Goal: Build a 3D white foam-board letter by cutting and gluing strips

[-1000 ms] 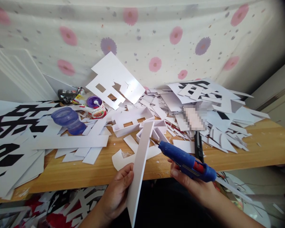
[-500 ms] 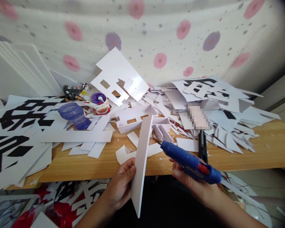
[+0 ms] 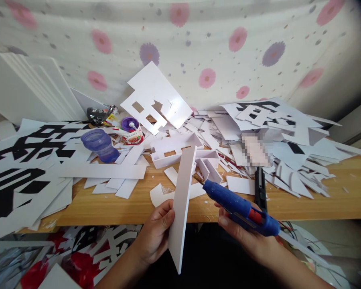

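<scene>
My left hand (image 3: pixel 158 230) is closed on the lower part of a long white foam board strip (image 3: pixel 182 208), which stands nearly upright on edge in front of me. In my right hand (image 3: pixel 249 237) is a blue hot glue gun (image 3: pixel 239 206), its nozzle pointing left at the strip's right side. The tip is close to the strip; whether they touch I cannot tell. A glue stick (image 3: pixel 302 247) sticks out of the gun's rear. Behind the strip, a white built-up letter piece (image 3: pixel 165 160) with raised walls rests on the table, partly hidden.
The wooden table (image 3: pixel 108 212) holds heaps of white offcuts (image 3: pixel 289 176). A black-handled cutter (image 3: pixel 260 188) lies beyond the glue gun. Left are a translucent purple cup (image 3: pixel 100 145), a paper tub (image 3: pixel 132 136) and sheets with black characters (image 3: pixel 33 176). A cut-out sheet (image 3: pixel 156 96) leans at the back.
The view has shifted slightly, so the scene sits a little further right. Both hands keep their hold, and the glue gun's nozzle stays beside the strip.
</scene>
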Action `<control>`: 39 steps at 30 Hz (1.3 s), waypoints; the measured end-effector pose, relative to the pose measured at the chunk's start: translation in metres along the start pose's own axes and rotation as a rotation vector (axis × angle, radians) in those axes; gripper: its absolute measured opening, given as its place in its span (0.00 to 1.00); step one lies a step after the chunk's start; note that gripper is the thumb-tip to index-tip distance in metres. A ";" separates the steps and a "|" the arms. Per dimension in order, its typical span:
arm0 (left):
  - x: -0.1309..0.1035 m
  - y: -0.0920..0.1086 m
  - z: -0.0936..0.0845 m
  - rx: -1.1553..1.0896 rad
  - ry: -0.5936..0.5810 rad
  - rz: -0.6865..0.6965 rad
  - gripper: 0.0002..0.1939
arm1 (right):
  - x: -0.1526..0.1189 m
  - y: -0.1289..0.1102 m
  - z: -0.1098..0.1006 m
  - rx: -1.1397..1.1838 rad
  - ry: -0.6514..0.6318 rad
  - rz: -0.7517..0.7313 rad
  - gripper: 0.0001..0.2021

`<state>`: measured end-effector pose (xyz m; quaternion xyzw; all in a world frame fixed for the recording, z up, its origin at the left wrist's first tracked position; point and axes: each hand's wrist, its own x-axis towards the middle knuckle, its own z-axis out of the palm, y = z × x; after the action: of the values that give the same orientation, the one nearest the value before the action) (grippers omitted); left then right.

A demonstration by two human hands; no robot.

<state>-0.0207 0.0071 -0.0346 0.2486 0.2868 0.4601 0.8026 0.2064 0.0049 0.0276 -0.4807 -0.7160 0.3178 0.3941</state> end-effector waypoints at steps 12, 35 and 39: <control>0.001 0.005 0.004 0.038 0.083 0.040 0.15 | -0.001 -0.007 -0.004 -0.054 -0.045 -0.084 0.11; 0.001 0.010 0.003 0.082 0.108 0.112 0.16 | -0.001 -0.013 -0.001 0.015 -0.038 -0.064 0.08; 0.002 0.010 0.003 0.080 0.108 0.104 0.16 | 0.001 -0.011 0.000 0.023 -0.015 -0.066 0.08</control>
<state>-0.0238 0.0131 -0.0258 0.2698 0.3344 0.5022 0.7505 0.2019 0.0020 0.0371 -0.4498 -0.7307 0.3162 0.4046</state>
